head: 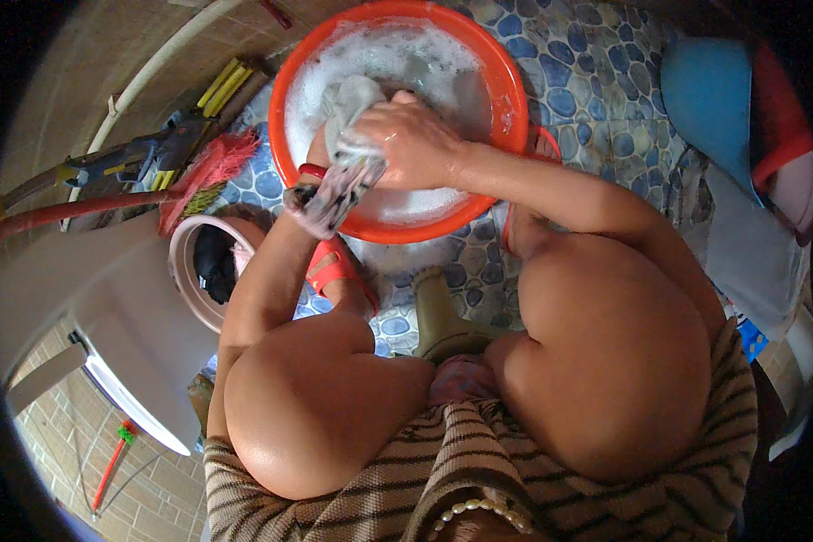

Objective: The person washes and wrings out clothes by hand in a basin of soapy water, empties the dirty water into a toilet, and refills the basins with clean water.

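My right hand (406,142) is closed around a wet, soapy cloth (349,179) over an orange-red plastic basin (281,129). The cloth is pale grey at its upper part, and its lower part is pinkish with dark marks. That lower end drapes across my left wrist, beside a red bracelet (312,171). My left hand (317,146) lies under the cloth and behind the right hand, so its grip is mostly hidden. White suds (406,51) and cloudy water fill the basin below both hands.
A pale pink bucket (179,271) holding dark cloth (215,264) stands left. Brooms with red bristles (223,159) lean by the wall pipe (135,88). A blue plastic container (708,115) is at the right. Red sandals (332,271) rest on the pebble-patterned floor (569,74).
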Demonstrator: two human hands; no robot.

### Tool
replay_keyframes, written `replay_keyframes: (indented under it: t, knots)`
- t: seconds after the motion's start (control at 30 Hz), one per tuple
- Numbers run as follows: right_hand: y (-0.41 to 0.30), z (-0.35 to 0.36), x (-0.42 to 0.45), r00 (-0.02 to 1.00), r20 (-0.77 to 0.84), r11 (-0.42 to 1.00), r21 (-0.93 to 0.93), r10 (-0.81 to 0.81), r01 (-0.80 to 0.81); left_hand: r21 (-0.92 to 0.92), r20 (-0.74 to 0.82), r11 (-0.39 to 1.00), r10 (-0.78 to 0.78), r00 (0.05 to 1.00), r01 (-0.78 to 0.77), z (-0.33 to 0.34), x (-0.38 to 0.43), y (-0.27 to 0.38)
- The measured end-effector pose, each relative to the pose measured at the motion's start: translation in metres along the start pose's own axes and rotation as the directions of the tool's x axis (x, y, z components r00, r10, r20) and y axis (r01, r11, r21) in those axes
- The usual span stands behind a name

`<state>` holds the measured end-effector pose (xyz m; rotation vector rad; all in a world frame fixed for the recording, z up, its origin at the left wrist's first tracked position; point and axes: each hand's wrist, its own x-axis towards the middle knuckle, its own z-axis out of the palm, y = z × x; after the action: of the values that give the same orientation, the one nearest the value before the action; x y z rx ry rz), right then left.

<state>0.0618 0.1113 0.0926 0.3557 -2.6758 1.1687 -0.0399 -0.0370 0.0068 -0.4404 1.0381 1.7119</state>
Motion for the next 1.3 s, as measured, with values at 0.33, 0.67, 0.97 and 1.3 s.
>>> replay_keyframes:
  t: [0.33,0.67,0.97,1.3]
  knots:
    - [0.056,-0.036,-0.037,0.727,-0.021,0.714,-0.177,0.686,-0.678,0.583,-0.111,0.651,0.657,0.746,-0.486,0.03,-0.032,0.025]
    - [0.061,-0.008,-0.025,0.884,0.231,0.829,-0.501,0.406,-0.25,0.662,0.279,-0.733,0.433,0.857,0.155,0.059,-0.039,0.0]
    - [0.13,0.03,-0.047,0.696,0.464,0.789,-0.562,0.548,-0.247,0.641,-0.333,-0.763,-0.187,0.924,0.076,0.013,0.021,-0.006]
    - [0.122,0.009,-0.042,0.93,0.007,0.737,-0.612,0.366,-0.286,0.844,0.138,-0.536,0.192,0.972,-0.014,0.055,-0.01,0.009]
